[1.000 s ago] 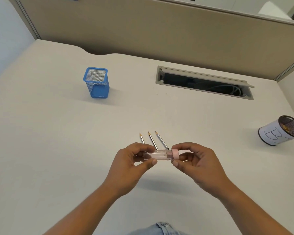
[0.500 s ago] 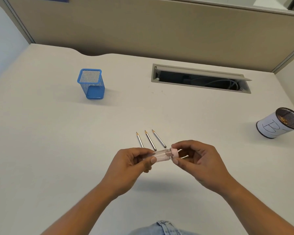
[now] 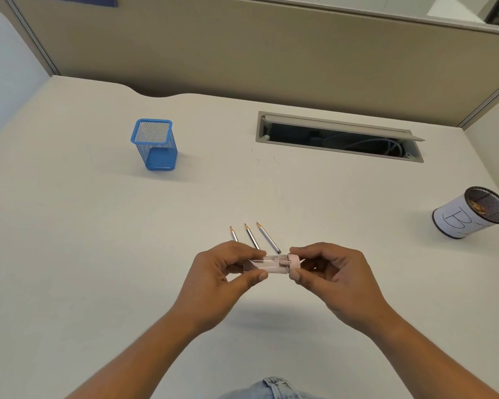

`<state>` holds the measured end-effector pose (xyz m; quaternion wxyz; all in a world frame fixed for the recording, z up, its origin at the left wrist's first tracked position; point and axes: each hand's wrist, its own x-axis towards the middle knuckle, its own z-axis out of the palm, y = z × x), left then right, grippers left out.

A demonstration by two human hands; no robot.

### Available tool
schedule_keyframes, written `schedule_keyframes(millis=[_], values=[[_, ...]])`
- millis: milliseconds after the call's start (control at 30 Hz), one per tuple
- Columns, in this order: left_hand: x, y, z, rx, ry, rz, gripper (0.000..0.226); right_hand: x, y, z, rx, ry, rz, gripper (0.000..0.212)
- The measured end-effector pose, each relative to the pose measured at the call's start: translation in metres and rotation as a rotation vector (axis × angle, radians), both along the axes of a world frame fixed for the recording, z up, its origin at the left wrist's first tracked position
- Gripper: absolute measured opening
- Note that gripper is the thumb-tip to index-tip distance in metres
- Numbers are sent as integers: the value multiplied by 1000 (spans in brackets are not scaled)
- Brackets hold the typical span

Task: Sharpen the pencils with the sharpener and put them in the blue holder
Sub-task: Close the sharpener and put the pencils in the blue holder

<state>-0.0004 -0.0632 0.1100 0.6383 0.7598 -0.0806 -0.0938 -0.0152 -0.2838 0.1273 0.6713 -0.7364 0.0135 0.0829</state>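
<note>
Both my hands hold a small sharpener (image 3: 272, 264) with a clear tube body and a pink cap, above the middle of the desk. My left hand (image 3: 218, 279) pinches the clear body. My right hand (image 3: 333, 279) grips the pink cap end. Three grey pencils (image 3: 252, 237) lie side by side on the desk just beyond my hands, their pointed tips away from me; my fingers hide their near ends. The blue mesh holder (image 3: 155, 145) stands upright at the far left and looks empty.
A round mesh cup wrapped in white paper marked "B" (image 3: 470, 214) stands at the right edge with shavings inside. An open cable slot (image 3: 339, 138) is set into the desk at the back. A partition wall runs behind the desk.
My hands keep hold of the sharpener throughout. The view has tilted slightly, so everything sits a little differently in the frame. The pencils and holder have not moved on the desk.
</note>
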Motion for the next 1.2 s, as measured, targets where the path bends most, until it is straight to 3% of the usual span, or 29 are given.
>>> schedule_keyframes(millis=[300, 533, 867, 1000, 1200], values=[[-1, -2, -7, -55, -98, 60, 22, -2, 2, -5, 92, 1, -35, 21], [3, 5, -3, -37, 13, -13, 24, 2, 1, 1, 2, -143, 41, 22], [5, -2, -6, 5, -5, 5, 24, 6, -2, -1, -34, -136, 11, 22], [6, -4, -10, 74, -45, -32, 27, 6, -7, -5, -91, -112, 54, 18], [13, -11, -8, 162, -175, -72, 22, 8, -13, -13, -216, -117, 109, 33]])
